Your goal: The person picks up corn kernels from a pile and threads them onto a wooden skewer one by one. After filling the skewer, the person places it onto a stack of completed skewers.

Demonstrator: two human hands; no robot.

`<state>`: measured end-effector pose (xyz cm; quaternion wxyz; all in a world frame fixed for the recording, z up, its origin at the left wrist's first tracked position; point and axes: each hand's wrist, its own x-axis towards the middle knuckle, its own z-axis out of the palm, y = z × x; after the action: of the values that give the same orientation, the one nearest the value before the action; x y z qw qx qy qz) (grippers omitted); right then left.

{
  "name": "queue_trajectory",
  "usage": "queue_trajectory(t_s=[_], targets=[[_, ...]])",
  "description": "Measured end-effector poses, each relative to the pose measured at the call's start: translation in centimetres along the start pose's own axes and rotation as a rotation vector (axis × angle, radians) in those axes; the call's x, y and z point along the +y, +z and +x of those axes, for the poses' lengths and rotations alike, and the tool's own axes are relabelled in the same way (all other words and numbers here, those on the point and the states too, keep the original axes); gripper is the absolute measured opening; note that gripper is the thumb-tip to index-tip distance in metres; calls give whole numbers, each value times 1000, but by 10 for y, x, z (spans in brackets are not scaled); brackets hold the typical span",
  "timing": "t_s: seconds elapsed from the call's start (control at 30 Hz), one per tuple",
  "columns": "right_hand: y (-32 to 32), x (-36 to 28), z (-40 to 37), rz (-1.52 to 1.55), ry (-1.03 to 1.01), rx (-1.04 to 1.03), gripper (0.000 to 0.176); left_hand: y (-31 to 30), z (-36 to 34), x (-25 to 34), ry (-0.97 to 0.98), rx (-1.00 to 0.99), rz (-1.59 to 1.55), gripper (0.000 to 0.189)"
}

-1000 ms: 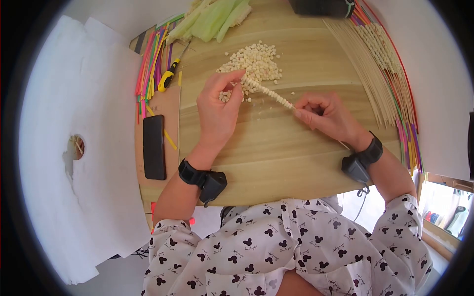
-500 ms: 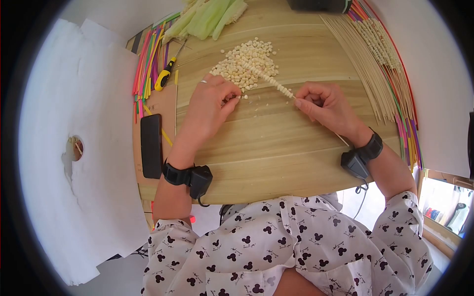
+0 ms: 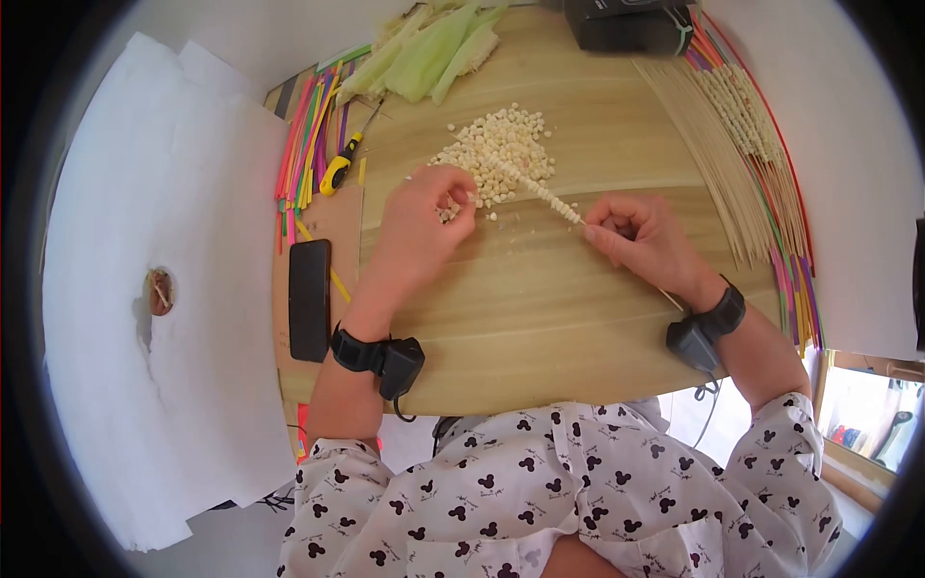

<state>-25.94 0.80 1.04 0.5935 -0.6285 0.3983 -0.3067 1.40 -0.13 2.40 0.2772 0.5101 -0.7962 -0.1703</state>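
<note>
My right hand [image 3: 641,241] pinches a thin wooden skewer [image 3: 672,300] between thumb and fingers. Pale corn kernels are threaded in a row [image 3: 549,197] along its upper part, and the bare end sticks out below the hand. The skewer's tip reaches over a heap of loose corn kernels [image 3: 506,135]. At the lower left of that heap, my left hand [image 3: 432,217] has thumb and forefinger closed, with a small pale kernel seeming to show at the fingertips. One loose kernel [image 3: 492,217] lies on the table just right of it.
Green corn husks [image 3: 424,58] lie at the back. On the left are coloured sticks [image 3: 308,144], a yellow-black screwdriver [image 3: 339,169] and a phone [image 3: 309,299]. Bare skewers [image 3: 708,164] and kernel-loaded skewers [image 3: 747,116] line the right side, near a black box [image 3: 631,29].
My left hand has lifted slightly from the table beside the heap, its fingers curling in. My right hand keeps hold of the skewer. The whole view has shifted a little.
</note>
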Motion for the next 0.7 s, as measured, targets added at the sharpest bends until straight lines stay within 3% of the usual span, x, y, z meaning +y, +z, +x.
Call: queue_trajectory(t_s=[0.07, 0.1, 0.17, 0.37, 0.7], targets=[[0, -1, -1, 11, 2, -13, 10, -2, 1, -6, -290, 160, -321, 15], [0, -2, -1, 11, -8, -17, 10, -4, 2, -13, -288, 167, -313, 15], [0, -4, -2, -12, 6, -46, 10, -4, 4, -29, -397, 254, -687, 22], [2, -4, -3, 4, -8, -79, 9, 0, 6, -44, -394, 391, -901, 20], [2, 0, -3, -2, -13, -91, 10, 1, 5, -40, -365, 399, -916, 22]])
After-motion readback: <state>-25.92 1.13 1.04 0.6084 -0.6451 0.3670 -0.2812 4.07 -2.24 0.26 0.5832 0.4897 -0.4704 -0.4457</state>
